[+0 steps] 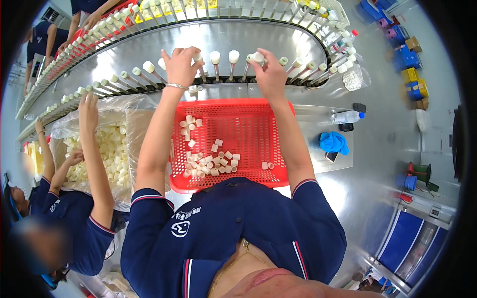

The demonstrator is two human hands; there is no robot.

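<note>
L hand raised fwd, curled round 1 white cap, R hand likewise, pinching 2nd white cap

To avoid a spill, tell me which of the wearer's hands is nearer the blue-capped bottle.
Right. The right hand is left of the blue-capped bottle and farther forward; the left hand is farther left.

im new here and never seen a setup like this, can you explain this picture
This picture comes from a fisheye camera worn on someone's head, looking down, so straight edges bend. No robot here, just the wearer's two bare hands. The left hand pinches a white cap and the right hand another white cap, along a curved row of thin posts. Nearer the body, a red basket holds loose pale pieces; a bottle lies to its right. Hands further left are co-workers'.
</note>
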